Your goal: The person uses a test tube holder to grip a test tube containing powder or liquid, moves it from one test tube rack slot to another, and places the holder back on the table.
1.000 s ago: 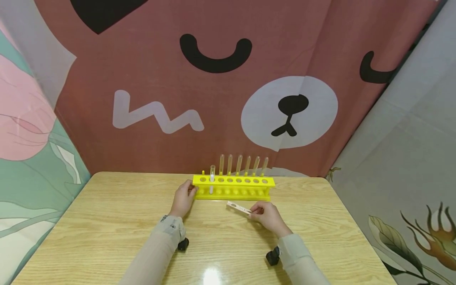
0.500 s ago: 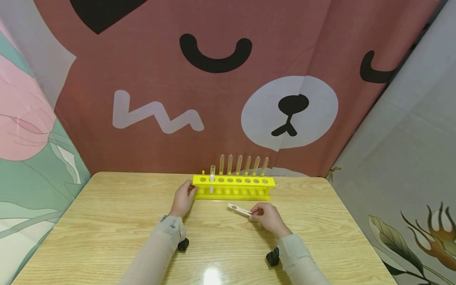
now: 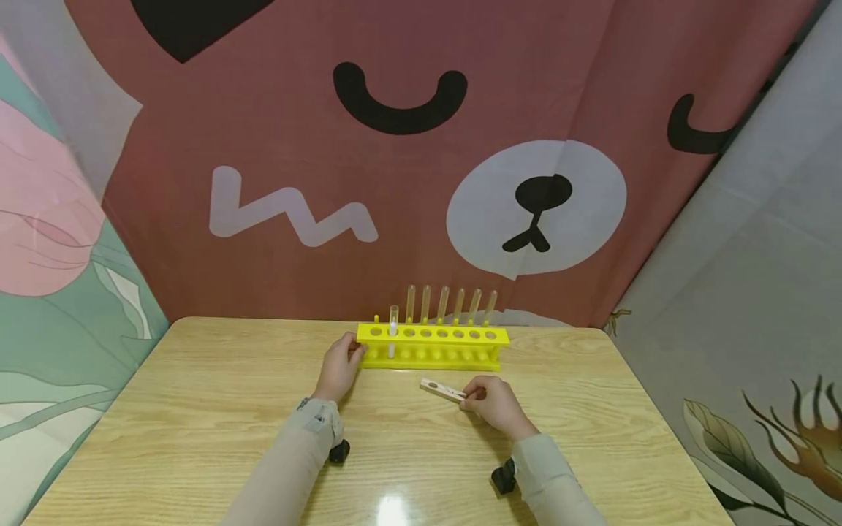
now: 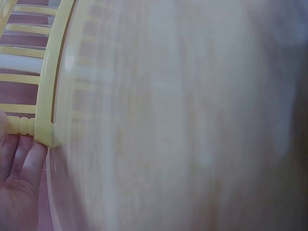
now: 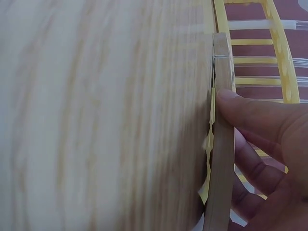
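Note:
A yellow test tube rack (image 3: 430, 362) stands near the table's back edge. My left hand (image 3: 338, 367) grips its left end, and the left wrist view shows fingers (image 4: 30, 166) against the end post. One test tube (image 3: 392, 329) with white contents stands upright in the second hole from the left. Several clear test tubes (image 3: 426, 303) sit upside down on the back pegs. In front of the rack, my right hand (image 3: 495, 402) pinches a wooden test tube holder (image 3: 439, 389) between thumb and fingers. The holder's head points left, apart from the rack, and nothing is in it.
The wooden table (image 3: 217, 424) has a glossy surface with a light reflection at the front. A printed curtain (image 3: 296, 277) hangs right behind the rack. Black wrist cameras (image 3: 503, 476) sit under both cuffs.
My right hand and the test tube holder have moved very slightly down, away from the rack. The left hand and the rack have stayed in place.

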The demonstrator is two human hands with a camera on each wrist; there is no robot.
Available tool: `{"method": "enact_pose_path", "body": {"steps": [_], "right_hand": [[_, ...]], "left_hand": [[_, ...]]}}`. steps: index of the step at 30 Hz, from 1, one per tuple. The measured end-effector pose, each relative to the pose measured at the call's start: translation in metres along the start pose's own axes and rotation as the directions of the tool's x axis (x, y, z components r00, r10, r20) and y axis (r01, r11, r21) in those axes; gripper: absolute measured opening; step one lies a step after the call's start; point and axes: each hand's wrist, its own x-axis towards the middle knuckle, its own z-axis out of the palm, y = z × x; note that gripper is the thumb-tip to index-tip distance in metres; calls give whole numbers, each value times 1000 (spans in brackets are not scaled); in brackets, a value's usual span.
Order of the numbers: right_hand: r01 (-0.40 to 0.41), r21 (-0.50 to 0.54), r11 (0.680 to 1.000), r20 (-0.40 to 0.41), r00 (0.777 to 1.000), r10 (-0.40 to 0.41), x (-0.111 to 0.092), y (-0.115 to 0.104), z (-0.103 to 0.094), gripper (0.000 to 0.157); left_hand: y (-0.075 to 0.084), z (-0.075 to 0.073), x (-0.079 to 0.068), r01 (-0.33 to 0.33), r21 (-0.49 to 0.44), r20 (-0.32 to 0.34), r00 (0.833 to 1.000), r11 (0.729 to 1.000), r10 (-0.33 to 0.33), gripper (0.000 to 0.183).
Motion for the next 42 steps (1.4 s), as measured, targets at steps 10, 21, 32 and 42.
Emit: {"method": "enact_pose_path", "body": {"steps": [10,21,32,42], "right_hand": [[18,-12,1000,-6,1000,-18,0,2,1,9],[27,-38,999,-4,1000,-27,-2,-1,1,10],[8,-30,1000,-5,1000,-8,-2,-1,2,13],[1,-14,1000,25,1000,-1,-1,3,2,15]], "left_hand": [[2,0,1,10,-5,8,1000,1000,-10,16],[0,1,1,-2,-6,2,1000,1000,2,16],[2,-1,1,1,-3,4,1000,1000,-1,15],[1,1,1,31,9,8,999,999,-32,15]]}}
